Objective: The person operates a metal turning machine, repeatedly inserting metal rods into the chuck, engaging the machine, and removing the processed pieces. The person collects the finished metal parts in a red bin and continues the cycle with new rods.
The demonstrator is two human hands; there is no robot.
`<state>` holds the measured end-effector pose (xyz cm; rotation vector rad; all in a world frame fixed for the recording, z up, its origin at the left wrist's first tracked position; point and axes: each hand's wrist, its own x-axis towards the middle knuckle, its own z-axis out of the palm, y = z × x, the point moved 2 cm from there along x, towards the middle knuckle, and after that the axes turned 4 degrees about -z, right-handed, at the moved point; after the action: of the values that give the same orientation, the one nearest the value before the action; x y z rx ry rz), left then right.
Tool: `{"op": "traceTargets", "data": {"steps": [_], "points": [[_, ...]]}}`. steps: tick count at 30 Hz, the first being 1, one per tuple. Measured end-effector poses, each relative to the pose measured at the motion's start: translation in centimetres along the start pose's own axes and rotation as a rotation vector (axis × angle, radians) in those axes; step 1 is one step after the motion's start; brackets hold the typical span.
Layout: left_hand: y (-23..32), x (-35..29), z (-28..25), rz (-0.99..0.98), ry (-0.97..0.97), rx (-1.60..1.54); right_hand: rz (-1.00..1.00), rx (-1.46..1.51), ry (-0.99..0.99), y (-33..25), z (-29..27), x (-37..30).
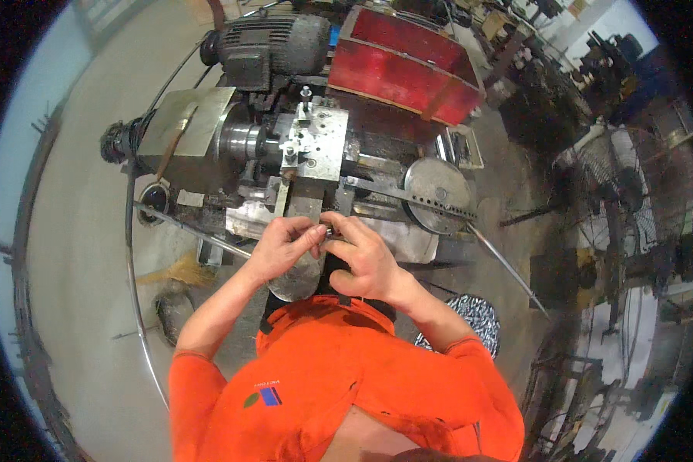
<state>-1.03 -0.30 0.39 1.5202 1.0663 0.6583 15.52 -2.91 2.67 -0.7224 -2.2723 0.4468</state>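
Note:
Both hands meet close to my body, over the near end of a small lathe-like machine. Between their fingertips is a small shiny metal part (329, 231), mostly covered, so its exact kind does not show. My left hand (286, 245) pinches toward it from the left, thumb and fingers together. From the right, my right hand (363, 258) closes its curled fingers round the part. Just beyond them lies the steel tool block (321, 142) with upright bolts, and the round chuck (242, 142) is to its left. A flat bar (282, 196) runs from the block toward my left hand.
A dark electric motor (273, 46) and a red box (404, 65) stand behind the machine. At right are a round metal disc (437, 192), a perforated lever (416, 197) and a long rod (508, 271). A container of small metal parts (473, 319) sits low right; a straw brush (181, 271) lies left.

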Motion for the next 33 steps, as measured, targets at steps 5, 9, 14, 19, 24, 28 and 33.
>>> {"op": "traceTargets", "data": {"steps": [5, 9, 14, 19, 24, 28, 33], "points": [[-0.1, 0.0, -0.5, 0.007, 0.011, -0.019, -0.013, -0.102, -0.101, 0.4, 0.4, 1.4], [-0.4, 0.0, -2.0, 0.049, 0.06, -0.019, -0.069, -0.151, -0.105, 0.0, 0.3, 3.3], [-1.2, -0.4, -3.4, 0.058, 0.065, -0.02, -0.098, -0.06, -0.213, 0.3, 1.1, 5.4], [-1.0, -1.6, -5.2, 0.014, 0.216, -0.031, -0.217, -0.107, -0.26, 0.1, 1.9, 8.4], [-1.8, -2.3, -6.7, 0.059, 0.24, 0.027, -0.298, -0.104, -0.323, 0.5, 3.2, 9.8], [-1.6, -2.4, -7.7, -0.006, 0.109, 0.009, -0.322, -0.202, -0.419, 0.8, 3.8, 10.2], [0.1, -5.1, -12.1, -0.099, 0.191, 0.15, -0.201, -0.423, -0.443, 2.3, 2.9, 13.1]]}}
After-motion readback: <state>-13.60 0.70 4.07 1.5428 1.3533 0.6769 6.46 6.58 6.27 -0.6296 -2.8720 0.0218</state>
